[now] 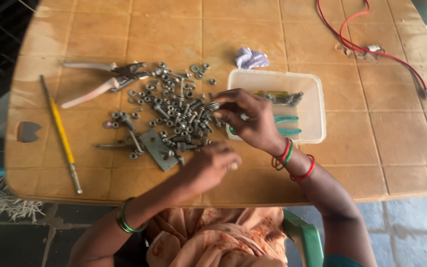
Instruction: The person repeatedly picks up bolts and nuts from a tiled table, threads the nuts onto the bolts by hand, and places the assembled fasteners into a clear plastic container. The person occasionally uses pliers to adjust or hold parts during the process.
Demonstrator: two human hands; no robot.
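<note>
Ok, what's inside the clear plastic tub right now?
The clear plastic tub holds a small heap of grey metal bolts and teal-handled pliers. The right hand covers its left part, hiding the rest.

Informal home or yard workspace, not a fitted workshop. A tan plastic table [174, 29] with moulded tile pattern is standing on rough stone paving [411, 227]. Hand tools are lying loose: pliers [106, 79], a yellow-handled screwdriver [61, 132], a scattered heap of nuts and bolts [174, 111], a clear plastic tub [310, 104], red wire [371, 49] trailing across.
</note>
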